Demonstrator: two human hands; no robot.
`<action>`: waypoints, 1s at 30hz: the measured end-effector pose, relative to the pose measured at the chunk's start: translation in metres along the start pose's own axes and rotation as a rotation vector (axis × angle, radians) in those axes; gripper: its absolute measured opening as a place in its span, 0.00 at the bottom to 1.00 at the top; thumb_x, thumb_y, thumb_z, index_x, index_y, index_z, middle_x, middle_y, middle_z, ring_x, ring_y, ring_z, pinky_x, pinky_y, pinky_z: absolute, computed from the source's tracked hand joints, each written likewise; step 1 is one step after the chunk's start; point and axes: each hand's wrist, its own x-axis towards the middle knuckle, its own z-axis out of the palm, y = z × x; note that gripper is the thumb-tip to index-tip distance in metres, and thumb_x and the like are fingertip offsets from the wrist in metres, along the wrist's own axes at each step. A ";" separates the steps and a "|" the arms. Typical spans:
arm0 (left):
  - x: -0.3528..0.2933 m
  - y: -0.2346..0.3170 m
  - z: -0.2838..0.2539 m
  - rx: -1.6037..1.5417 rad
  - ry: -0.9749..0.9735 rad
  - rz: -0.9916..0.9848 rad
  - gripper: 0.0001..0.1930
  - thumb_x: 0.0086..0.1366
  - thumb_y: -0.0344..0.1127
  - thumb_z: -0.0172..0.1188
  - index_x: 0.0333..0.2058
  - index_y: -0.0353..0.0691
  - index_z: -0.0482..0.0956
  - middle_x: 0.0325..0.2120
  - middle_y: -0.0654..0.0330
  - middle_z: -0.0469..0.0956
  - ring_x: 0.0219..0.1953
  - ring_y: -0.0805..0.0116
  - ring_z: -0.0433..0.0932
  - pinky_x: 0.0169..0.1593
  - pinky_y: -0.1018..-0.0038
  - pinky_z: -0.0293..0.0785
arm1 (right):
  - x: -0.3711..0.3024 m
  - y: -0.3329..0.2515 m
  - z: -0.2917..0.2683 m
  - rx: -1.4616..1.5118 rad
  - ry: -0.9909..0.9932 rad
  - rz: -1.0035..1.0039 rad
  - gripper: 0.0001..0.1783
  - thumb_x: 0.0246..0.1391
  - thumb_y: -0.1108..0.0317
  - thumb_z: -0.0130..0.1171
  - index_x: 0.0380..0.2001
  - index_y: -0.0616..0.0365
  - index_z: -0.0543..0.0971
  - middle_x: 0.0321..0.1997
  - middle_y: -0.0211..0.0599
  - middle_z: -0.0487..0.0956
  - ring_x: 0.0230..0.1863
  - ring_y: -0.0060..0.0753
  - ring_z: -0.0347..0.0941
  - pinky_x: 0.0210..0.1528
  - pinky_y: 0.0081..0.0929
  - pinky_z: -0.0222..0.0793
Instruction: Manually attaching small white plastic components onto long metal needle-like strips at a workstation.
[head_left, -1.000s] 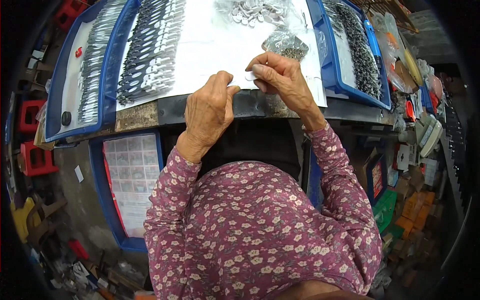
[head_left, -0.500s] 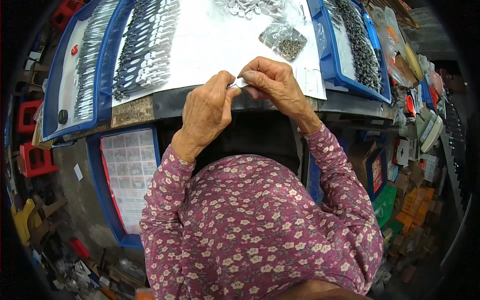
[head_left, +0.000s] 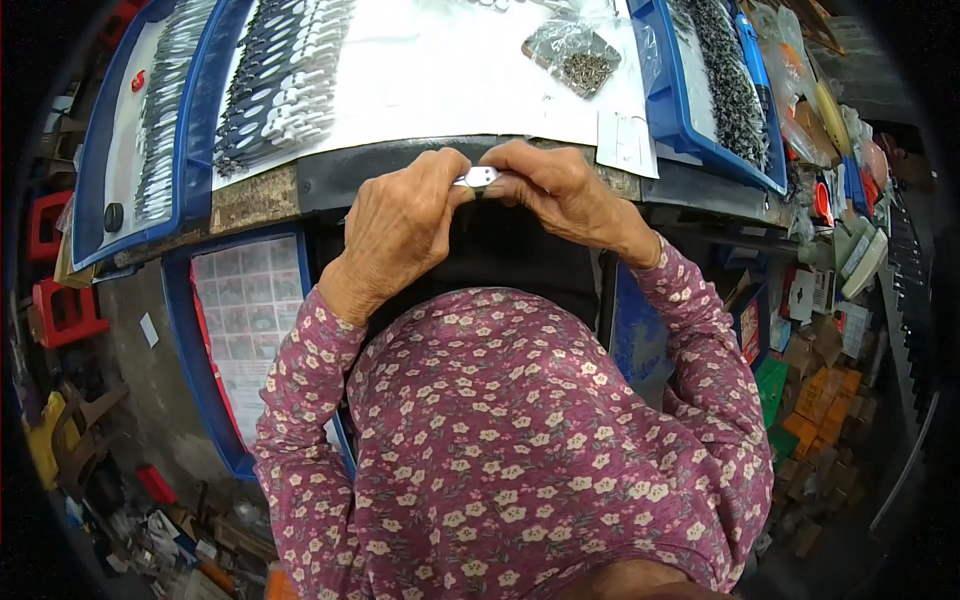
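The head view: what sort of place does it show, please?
Probably a small assembly workshop: it shows rows of dark-and-white parts, a clear bag with small metal pieces, and a blue tray holding many thin pieces.

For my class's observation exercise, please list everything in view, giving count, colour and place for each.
Small rounded plastic-looking piece: one, white with dark dots, between both hands
Worktable: one, dark-edged, top
Flat paper sheet: at least one, white, on worktable
Shallow plastic trays: at least three, blue, worktable's left and right, below left
Slim parts: many, silvery, left tray
Flat elongated parts: many, black and white, paper's left
Bristly-looking parts: many, dark, right tray
Clear plastic bag: one, transparent, paper's right
Tiny pieces: many, brownish, in or on bag
Stool-like plastic items: at least two, red, far left
Edge clutter: uncountable, mixed colours
Floral top: one, purple, centre
Left hand: one, bare, holding piece
Right hand: one, bare, holding piece
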 end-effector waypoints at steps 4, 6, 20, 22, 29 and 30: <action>-0.005 0.001 0.000 0.005 -0.026 0.011 0.07 0.54 0.27 0.55 0.30 0.35 0.67 0.21 0.55 0.69 0.20 0.59 0.73 0.22 0.69 0.66 | -0.003 -0.001 0.007 -0.057 0.034 -0.122 0.11 0.50 0.72 0.55 0.36 0.65 0.70 0.20 0.40 0.72 0.18 0.33 0.70 0.20 0.24 0.63; -0.007 0.002 0.001 0.001 -0.048 0.037 0.07 0.54 0.27 0.55 0.30 0.36 0.66 0.21 0.55 0.68 0.20 0.59 0.73 0.22 0.69 0.66 | -0.006 -0.001 0.008 -0.069 0.027 -0.144 0.11 0.49 0.73 0.55 0.36 0.65 0.70 0.20 0.41 0.72 0.18 0.36 0.70 0.20 0.25 0.63; -0.028 0.008 0.023 0.032 -0.179 0.056 0.08 0.52 0.28 0.56 0.30 0.36 0.66 0.18 0.57 0.68 0.18 0.62 0.72 0.19 0.71 0.65 | -0.034 0.012 0.028 -0.010 -0.061 -0.193 0.11 0.46 0.75 0.55 0.35 0.70 0.71 0.25 0.45 0.73 0.21 0.42 0.72 0.20 0.30 0.64; -0.030 0.010 0.026 0.026 -0.198 0.052 0.08 0.52 0.28 0.56 0.30 0.35 0.66 0.18 0.57 0.68 0.17 0.62 0.72 0.19 0.72 0.64 | -0.037 0.016 0.031 0.007 -0.056 -0.189 0.11 0.46 0.75 0.54 0.35 0.70 0.71 0.25 0.44 0.73 0.21 0.42 0.71 0.20 0.29 0.64; -0.033 0.010 0.030 0.027 -0.196 0.056 0.08 0.50 0.26 0.56 0.29 0.35 0.66 0.20 0.56 0.68 0.19 0.60 0.72 0.20 0.70 0.65 | -0.042 0.019 0.037 0.006 -0.013 -0.235 0.12 0.46 0.76 0.54 0.35 0.71 0.71 0.25 0.45 0.73 0.21 0.42 0.72 0.20 0.29 0.65; -0.034 0.011 0.030 0.012 -0.223 0.037 0.07 0.50 0.24 0.55 0.29 0.35 0.66 0.21 0.55 0.67 0.20 0.57 0.72 0.21 0.69 0.65 | -0.043 0.020 0.037 0.007 -0.014 -0.233 0.12 0.46 0.76 0.54 0.35 0.71 0.71 0.25 0.45 0.73 0.21 0.42 0.72 0.20 0.29 0.65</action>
